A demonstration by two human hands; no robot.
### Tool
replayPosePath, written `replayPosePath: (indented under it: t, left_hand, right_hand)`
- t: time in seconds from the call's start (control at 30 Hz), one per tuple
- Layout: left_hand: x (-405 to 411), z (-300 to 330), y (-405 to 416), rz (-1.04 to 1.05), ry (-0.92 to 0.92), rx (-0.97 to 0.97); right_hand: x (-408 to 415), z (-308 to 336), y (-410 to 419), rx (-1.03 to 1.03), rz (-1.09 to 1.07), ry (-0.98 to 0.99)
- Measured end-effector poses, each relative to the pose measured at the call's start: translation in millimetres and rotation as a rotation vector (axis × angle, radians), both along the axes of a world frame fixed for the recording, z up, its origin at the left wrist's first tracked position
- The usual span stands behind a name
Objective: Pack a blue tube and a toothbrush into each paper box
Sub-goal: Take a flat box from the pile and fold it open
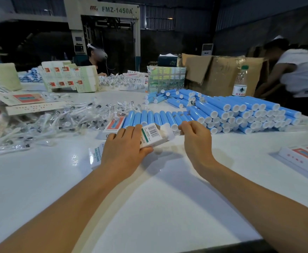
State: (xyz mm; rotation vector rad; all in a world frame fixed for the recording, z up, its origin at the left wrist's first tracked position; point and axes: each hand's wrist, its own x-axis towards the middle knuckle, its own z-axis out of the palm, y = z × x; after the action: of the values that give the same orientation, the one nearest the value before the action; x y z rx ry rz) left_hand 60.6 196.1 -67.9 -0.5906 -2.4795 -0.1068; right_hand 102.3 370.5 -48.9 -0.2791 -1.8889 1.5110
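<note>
My left hand grips a white paper box with a barcode, held just above the white table. The box's right end is open, its flap sticking out. My right hand has curled fingers at that open end and seems to pinch something small there; what it is stays hidden. Just beyond the hands lies a row of blue tubes with white caps, and a large stack of blue tubes is piled to the right. Wrapped toothbrushes lie heaped to the left.
Another box lies under my left wrist, and one with a red panel lies behind it. Finished boxes sit at the right edge. Flat cartons, a water bottle, cardboard cartons and two people are at the back.
</note>
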Motion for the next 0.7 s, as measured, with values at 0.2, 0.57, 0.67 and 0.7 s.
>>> replayPosePath:
  t: [0.2, 0.57, 0.67, 0.7]
  left_hand:
    - [0.8, 2.9, 0.7, 0.029, 0.003, 0.005]
    - [2.8, 0.5, 2.3, 0.008, 0.033, 0.004]
    - [4.2, -0.4, 3.5, 0.006, 0.05, -0.028]
    - [4.7, -0.8, 4.2, 0.007, 0.056, -0.043]
  right_hand:
    - [4.9, -8.0, -19.7, 0.193, 0.138, -0.075]
    - [5.4, -12.1, -26.8, 0.084, 0.22, -0.106]
    - [3.2, -12.3, -27.1, 0.107, 0.23, -0.142]
    - [2.6, -12.4, -27.2, 0.119, 0.229, -0.15]
